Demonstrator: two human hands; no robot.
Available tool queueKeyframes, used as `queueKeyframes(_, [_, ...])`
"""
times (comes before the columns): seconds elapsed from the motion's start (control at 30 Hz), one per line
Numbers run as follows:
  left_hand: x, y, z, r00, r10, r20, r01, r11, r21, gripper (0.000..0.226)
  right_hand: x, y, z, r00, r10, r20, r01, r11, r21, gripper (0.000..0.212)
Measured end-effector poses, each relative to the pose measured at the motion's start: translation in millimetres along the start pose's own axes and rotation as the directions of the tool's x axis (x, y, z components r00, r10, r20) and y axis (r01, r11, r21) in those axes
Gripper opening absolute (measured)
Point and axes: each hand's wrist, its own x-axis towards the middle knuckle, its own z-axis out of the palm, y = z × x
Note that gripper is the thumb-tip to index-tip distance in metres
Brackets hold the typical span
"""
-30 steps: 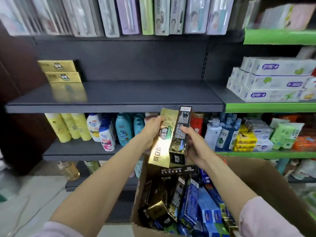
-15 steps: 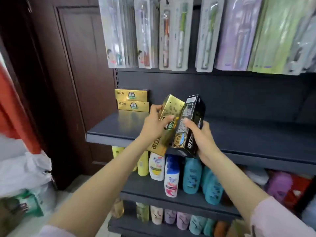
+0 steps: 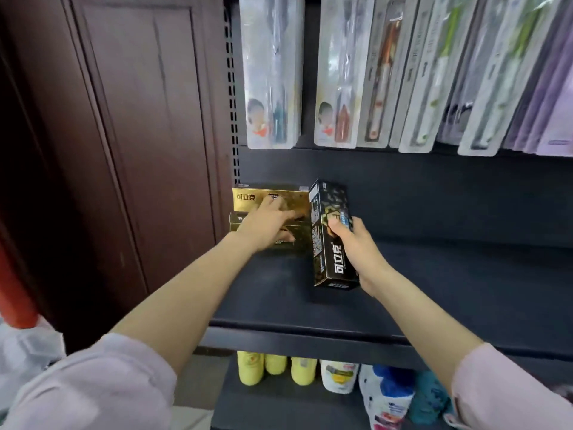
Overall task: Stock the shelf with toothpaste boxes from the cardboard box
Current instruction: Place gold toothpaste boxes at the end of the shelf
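Gold toothpaste boxes point(image 3: 248, 198) are stacked at the back left of the dark shelf point(image 3: 434, 290). My left hand point(image 3: 263, 225) reaches onto that stack, fingers spread over a gold box and thumb under it; how many boxes lie beneath the hand is hidden. My right hand point(image 3: 356, 246) grips a black toothpaste box point(image 3: 330, 243) standing nearly on end, just right of the gold stack, its lower end close above the shelf. The cardboard box is out of view.
Hanging toothbrush packs point(image 3: 273, 72) crowd the space above the shelf. Bottles point(image 3: 338, 377) stand on the lower shelf. A brown wooden door point(image 3: 139, 150) borders the shelf on the left, with a red object point(image 3: 12, 290) and a white bag point(image 3: 24, 352) beside it.
Both hands moved from above the cardboard box to the shelf. The left hand brought its gold box onto the gold stack; the right carried the black box beside it.
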Motion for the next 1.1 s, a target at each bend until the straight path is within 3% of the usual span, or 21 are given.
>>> queueKeyframes(0.13, [13.8,-11.4,23.6,0.999,-0.043,0.0,0.043,0.995,0.085,0.057,17.9,4.8,6.2,1.0,-0.01,-0.03,0.009,0.999,-0.038,0.028])
queueKeyframes(0.3, [15.1,-12.9,39.1,0.984,-0.172,0.051,0.17,0.985,0.041,0.063,34.3,3.4,12.7,0.999,-0.026,0.02,0.029,0.988,-0.153,0.034])
queueKeyframes(0.37, [16.5,-20.1,40.5,0.983,-0.182,0.034,0.185,0.974,-0.134,0.063,37.8,2.7,19.3,0.996,-0.057,0.07,0.069,0.982,-0.178,0.037])
queueKeyframes(0.47, [10.2,-40.3,41.3,0.977,-0.21,-0.021,0.16,0.801,-0.577,0.053,44.0,2.2,32.1,0.988,-0.106,0.115,0.128,0.969,-0.211,0.039])
queueKeyframes(0.53, [1.5,-54.9,40.3,0.957,-0.276,-0.09,0.166,0.773,-0.613,0.051,50.3,1.3,41.5,0.99,-0.131,0.06,0.142,0.957,-0.254,0.038])
queueKeyframes(0.6, [-5.1,-71.1,39.3,0.903,-0.407,-0.139,0.278,0.799,-0.534,0.053,57.9,-3.5,51.6,0.986,-0.169,0.008,0.159,0.91,-0.384,0.038])
queueKeyframes(0.67, [-8.2,-86.8,38.1,0.848,-0.511,-0.14,0.325,0.71,-0.624,0.057,66.3,-11.7,63.0,0.977,-0.21,0.034,0.2,0.851,-0.485,0.043])
queueKeyframes(0.73, [-10.8,-96.5,34.0,0.84,-0.512,-0.181,0.209,0.613,-0.762,0.065,71.7,-20.8,73.1,0.961,-0.256,0.102,0.268,0.784,-0.56,0.054])
queueKeyframes(0.8, [-14.2,-98.6,28.1,0.852,-0.473,-0.225,0.09,0.556,-0.826,0.076,75.6,-26.8,83.5,0.945,-0.274,0.177,0.316,0.638,-0.703,0.061])
queueKeyframes(0.87, [-14.2,-92.7,21.1,0.861,-0.473,-0.187,0.066,0.468,-0.881,0.079,78.7,-25.4,93.1,0.94,-0.274,0.201,0.327,0.572,-0.752,0.062])
queueKeyframes(0.97, [-11.1,-80.2,15.2,0.869,-0.495,0.007,0.119,0.195,-0.973,0.064,81.4,-14.0,110.1,0.978,-0.203,0.055,0.206,0.874,-0.44,0.05])
queueKeyframes(1.0, [-9.2,-76.8,15.0,0.891,-0.451,0.041,0.129,0.166,-0.978,0.063,81.2,-10.3,115.4,0.989,-0.15,0.008,0.146,0.947,-0.288,0.043])
queueKeyframes(1.07, [-8.3,-70.4,14.1,0.952,-0.302,0.044,0.124,0.252,-0.96,0.062,83.7,-4.0,120.2,0.996,-0.068,-0.061,0.063,0.994,-0.088,0.033])
queueKeyframes(1.1, [-8.0,-69.3,12.3,0.97,-0.244,0.023,0.101,0.312,-0.945,0.062,82.6,-4.2,119.8,0.993,-0.068,-0.094,0.058,0.993,-0.106,0.032])
